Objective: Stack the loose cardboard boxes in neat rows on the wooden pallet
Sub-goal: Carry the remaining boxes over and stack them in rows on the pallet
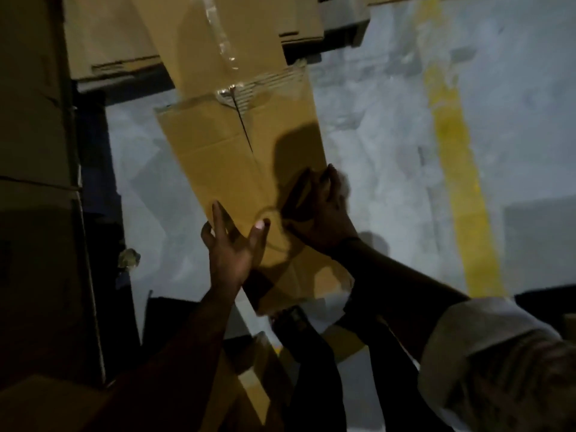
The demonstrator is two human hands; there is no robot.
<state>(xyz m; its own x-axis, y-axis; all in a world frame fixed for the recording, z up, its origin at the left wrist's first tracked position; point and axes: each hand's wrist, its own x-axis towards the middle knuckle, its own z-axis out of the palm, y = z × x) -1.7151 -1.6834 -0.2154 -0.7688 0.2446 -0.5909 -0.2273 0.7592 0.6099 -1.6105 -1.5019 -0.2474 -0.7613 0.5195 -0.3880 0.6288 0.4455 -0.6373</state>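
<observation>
A long brown cardboard box with clear tape along its seam stretches away from me over the grey floor. My left hand is at its near left edge, fingers spread and straight, the thumb against the cardboard. My right hand grips the near right edge, its fingers curled round the side. More cardboard boxes are stacked at the top left. A tall stack of boxes fills the left side. No pallet can be made out in the dim light.
The grey concrete floor carries a yellow painted line on the right. A crumpled scrap lies by the dark base of the left stack. My legs and more cardboard show at the bottom.
</observation>
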